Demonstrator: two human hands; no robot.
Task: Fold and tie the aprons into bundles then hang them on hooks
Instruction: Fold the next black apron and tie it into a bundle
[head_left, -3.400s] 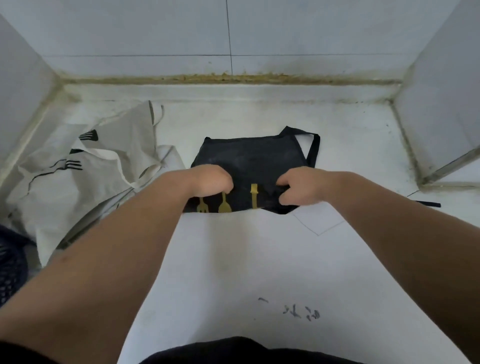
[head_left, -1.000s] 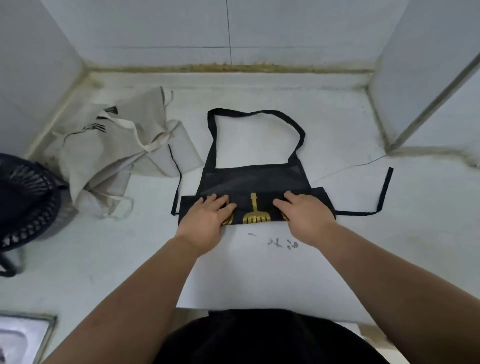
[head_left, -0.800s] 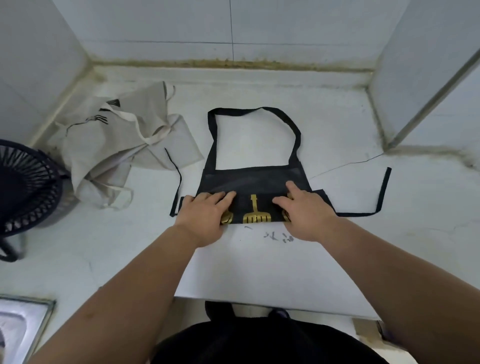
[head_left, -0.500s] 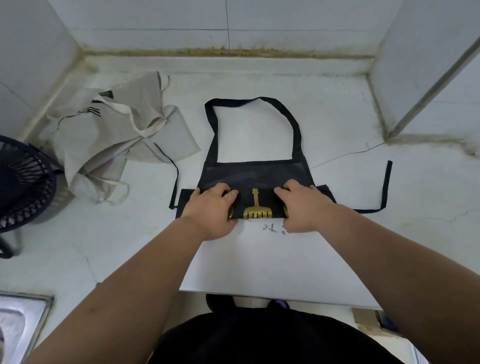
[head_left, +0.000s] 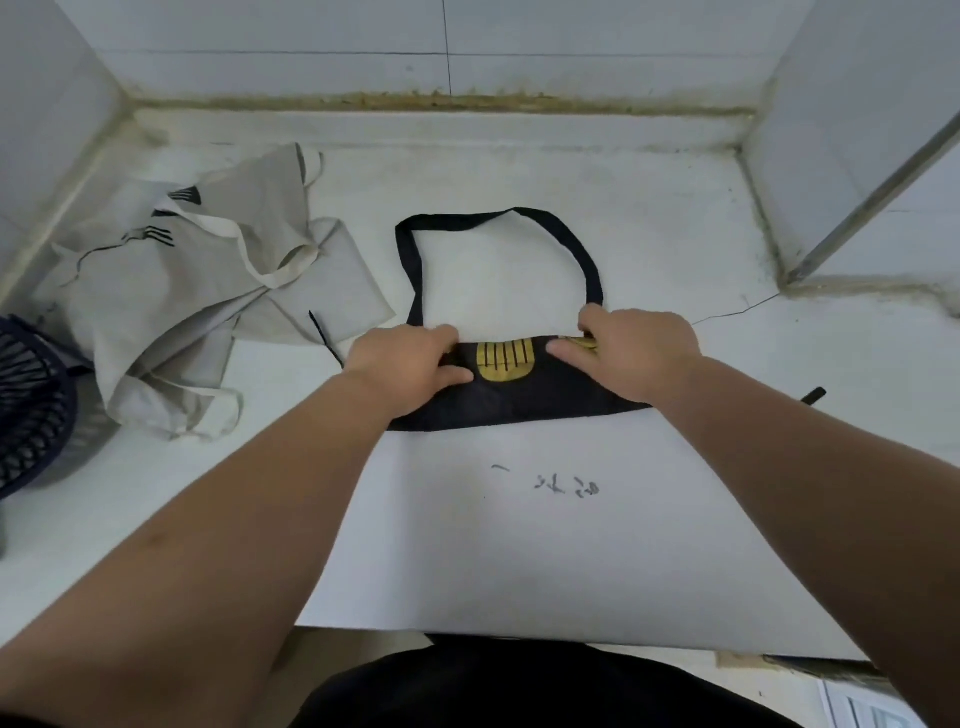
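walls (head_left: 311, 31) white tile | counter (head_left: 675, 208) white, cracked (grimy back seam) | black fan (head_left: 26, 405) at left

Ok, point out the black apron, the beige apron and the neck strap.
black apron (head_left: 519, 408), head view, folded band near its front edge.
beige apron (head_left: 182, 291), head view, crumpled middle.
neck strap (head_left: 457, 218), head view, top of the loop.
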